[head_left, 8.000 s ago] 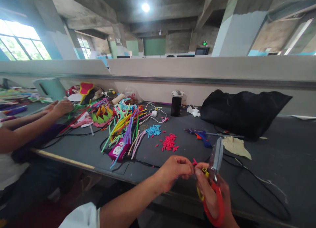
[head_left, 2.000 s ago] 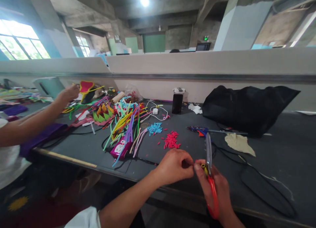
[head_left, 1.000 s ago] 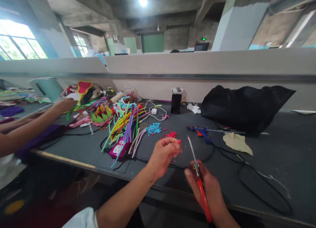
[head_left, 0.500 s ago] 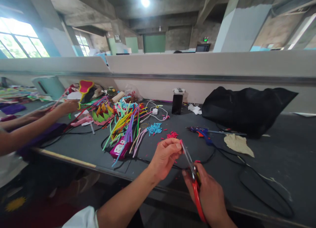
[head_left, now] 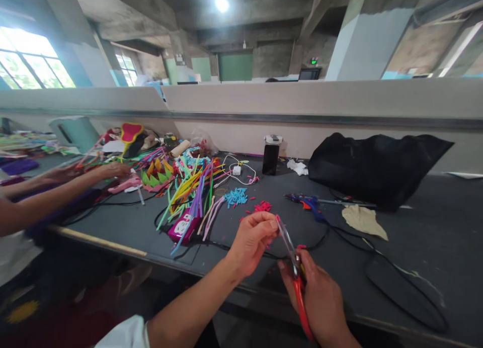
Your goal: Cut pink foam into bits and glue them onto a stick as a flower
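Observation:
My left hand (head_left: 249, 243) is closed in a pinch in front of me, fingertips on a small pink piece (head_left: 277, 218), probably fuzzy stem; most of it is hidden by the fingers. My right hand (head_left: 323, 298) grips scissors with red handles (head_left: 301, 305). Their blades point up and away, with the tips right at the pink piece beside my left fingertips. Just beyond my left hand lies a small pile of short pink pieces (head_left: 262, 206). A pile of short blue pieces (head_left: 236, 197) sits to its left.
Colourful fuzzy stems (head_left: 196, 187) lie across a purple box (head_left: 184, 227) on the left. A blue glue gun (head_left: 315, 207) with a looping black cord, a beige scrap (head_left: 364, 221) and a black bag (head_left: 370, 167) are at right. A phone (head_left: 270, 159) stands behind. A co-worker's arms (head_left: 75, 184) reach in from the left.
My hands and the scissors stay almost in place, with the blades still at the pink piece. The co-worker's nearer hand has moved slightly right and down.

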`<move>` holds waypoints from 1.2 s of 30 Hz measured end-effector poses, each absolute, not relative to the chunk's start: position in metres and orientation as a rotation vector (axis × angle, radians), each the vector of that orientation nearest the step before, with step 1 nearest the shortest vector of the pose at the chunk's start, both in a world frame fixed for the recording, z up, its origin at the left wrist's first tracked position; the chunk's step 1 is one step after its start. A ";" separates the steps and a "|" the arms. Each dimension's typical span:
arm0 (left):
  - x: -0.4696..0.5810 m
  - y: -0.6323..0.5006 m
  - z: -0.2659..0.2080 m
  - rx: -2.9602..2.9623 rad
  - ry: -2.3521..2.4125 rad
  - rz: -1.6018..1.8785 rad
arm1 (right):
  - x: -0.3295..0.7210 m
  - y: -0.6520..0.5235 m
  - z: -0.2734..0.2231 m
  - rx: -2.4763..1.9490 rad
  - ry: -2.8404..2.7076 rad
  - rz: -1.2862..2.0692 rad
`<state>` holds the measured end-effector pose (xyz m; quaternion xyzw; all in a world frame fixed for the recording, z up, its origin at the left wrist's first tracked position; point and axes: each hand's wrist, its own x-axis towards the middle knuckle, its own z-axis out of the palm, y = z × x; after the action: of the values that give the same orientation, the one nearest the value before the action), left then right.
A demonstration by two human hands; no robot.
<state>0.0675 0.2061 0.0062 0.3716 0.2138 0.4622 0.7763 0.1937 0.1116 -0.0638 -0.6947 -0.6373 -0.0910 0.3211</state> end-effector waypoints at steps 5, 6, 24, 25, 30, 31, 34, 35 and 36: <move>0.069 0.205 0.007 0.806 0.433 1.002 | 0.194 0.111 -0.066 -1.825 -1.672 -0.179; 0.069 0.205 0.007 0.808 0.431 1.002 | 0.194 0.111 -0.067 -1.827 -1.675 -0.180; 0.071 0.199 0.007 0.777 0.462 0.998 | 0.198 0.109 -0.079 -1.835 -1.686 -0.316; 0.071 0.200 0.007 0.786 0.459 0.998 | 0.197 0.110 -0.076 -1.817 -1.672 -0.263; 0.068 0.205 0.004 0.929 0.479 0.872 | 0.196 0.110 -0.055 -1.680 -1.515 0.052; 0.067 0.206 0.004 0.982 0.504 0.811 | 0.197 0.110 -0.052 -1.661 -1.472 0.068; 0.066 0.206 0.001 1.178 0.585 0.613 | 0.201 0.107 -0.048 -1.624 -1.378 0.075; 0.067 0.205 0.000 1.241 0.603 0.560 | 0.203 0.107 -0.048 -1.621 -1.367 0.082; 0.067 0.205 -0.001 1.295 0.618 0.515 | 0.204 0.106 -0.049 -1.616 -1.370 0.088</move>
<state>0.0671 0.2045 -0.0012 0.5864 0.2801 0.2334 0.7234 0.2042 0.1064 -0.0485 -0.6650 -0.5636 0.0363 0.4887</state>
